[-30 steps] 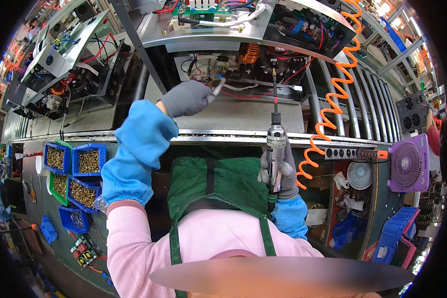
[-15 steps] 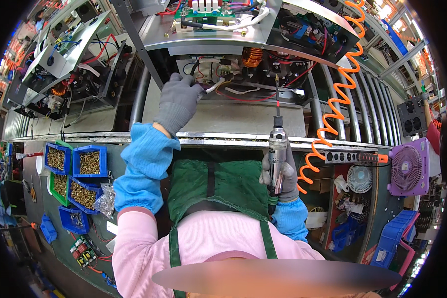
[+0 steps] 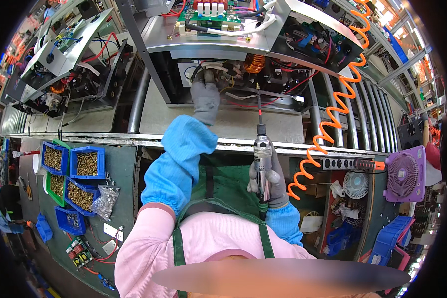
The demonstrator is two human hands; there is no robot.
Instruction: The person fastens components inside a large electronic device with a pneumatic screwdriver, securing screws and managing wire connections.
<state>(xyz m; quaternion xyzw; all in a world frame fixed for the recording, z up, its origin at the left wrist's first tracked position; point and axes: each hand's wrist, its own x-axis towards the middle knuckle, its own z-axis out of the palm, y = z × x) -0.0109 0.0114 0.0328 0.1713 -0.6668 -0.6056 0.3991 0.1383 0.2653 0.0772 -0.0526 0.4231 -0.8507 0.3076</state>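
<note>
The screwdriver [image 3: 262,159], a slim powered one with a silver body, stands upright in front of the person's chest, over the near edge of the workbench [image 3: 223,124]. The right hand [image 3: 267,180], in a grey glove, is wrapped tightly around its lower body, fingers fully curled. Its long thin bit [image 3: 259,107] points away from the person and reaches up to the open front of the metal machine case [image 3: 218,44]; the tip sits at the lower edge of that opening, beside a copper coil [image 3: 254,63]. An orange coiled hose [image 3: 333,114] runs down the right side, just beside the tool.

To the left, near the person, blue and green bins of brass screws [image 3: 87,164] sit on the green side table, with a clear bag of small parts [image 3: 106,200] next to them.

Further out, the left arm in a blue sleeve cover [image 3: 181,159] stretches across the bench. The left hand [image 3: 205,95], also grey-gloved, is inside the case opening. Its fingers are bent and touch the wires [image 3: 218,67] there, but how tightly it grips them, or whether it holds anything, cannot be told.
</note>
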